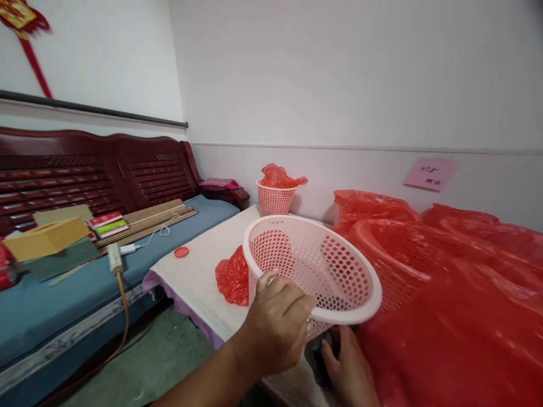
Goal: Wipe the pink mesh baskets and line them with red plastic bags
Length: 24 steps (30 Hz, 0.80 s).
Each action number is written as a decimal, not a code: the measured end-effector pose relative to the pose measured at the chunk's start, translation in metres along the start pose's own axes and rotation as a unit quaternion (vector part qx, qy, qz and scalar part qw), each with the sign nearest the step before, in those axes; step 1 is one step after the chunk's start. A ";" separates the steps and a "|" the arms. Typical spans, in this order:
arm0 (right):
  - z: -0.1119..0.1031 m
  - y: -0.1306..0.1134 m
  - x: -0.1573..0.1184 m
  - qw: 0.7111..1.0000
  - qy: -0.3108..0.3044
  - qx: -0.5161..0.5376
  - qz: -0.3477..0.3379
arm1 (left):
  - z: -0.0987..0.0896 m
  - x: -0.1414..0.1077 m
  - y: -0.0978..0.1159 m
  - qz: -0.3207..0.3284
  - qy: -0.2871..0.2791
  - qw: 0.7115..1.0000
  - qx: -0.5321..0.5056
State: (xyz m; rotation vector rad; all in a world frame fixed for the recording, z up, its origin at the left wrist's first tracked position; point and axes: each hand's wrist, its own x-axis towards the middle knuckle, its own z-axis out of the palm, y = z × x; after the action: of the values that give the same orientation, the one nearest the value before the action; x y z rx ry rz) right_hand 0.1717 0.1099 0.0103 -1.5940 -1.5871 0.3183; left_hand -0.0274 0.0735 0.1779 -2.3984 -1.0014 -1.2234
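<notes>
A pink perforated plastic basket [314,249] stands tilted towards me on the cloth-covered table. My left hand [280,319] grips its near rim, fingers curled over the edge. Below the rim on the right, my right hand [350,364] has its thumb and fingers round a dark object [318,359], which I cannot make out fully because the basket and hand partly hide it. Crumpled red plastic [233,277] lies against the basket's left side.
More baskets under red plastic bags [445,294] fill the right side. A small pink basket [276,200] with a red bag stands by the wall. A red disc [181,252] lies on the table's left. A sofa [203,217] holds boxes and a power strip.
</notes>
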 end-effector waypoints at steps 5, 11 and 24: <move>0.005 -0.009 0.001 1.000 -0.019 0.006 -0.018 | -0.011 -0.005 -0.010 0.037 0.018 0.998 -0.053; 0.005 -0.013 0.004 1.000 -0.012 0.006 0.000 | -0.010 -0.059 -0.043 -0.319 0.280 0.882 -0.204; 0.013 -0.013 0.003 0.999 -0.001 0.016 0.029 | 0.082 -0.137 -0.142 -0.682 0.024 0.665 -0.302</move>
State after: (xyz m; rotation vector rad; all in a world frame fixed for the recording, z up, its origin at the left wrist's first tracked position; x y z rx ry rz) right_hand 0.1544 0.1150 0.0126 -1.6192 -1.5322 0.3754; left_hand -0.1307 0.1560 0.0098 -1.5584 -2.9963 -2.2426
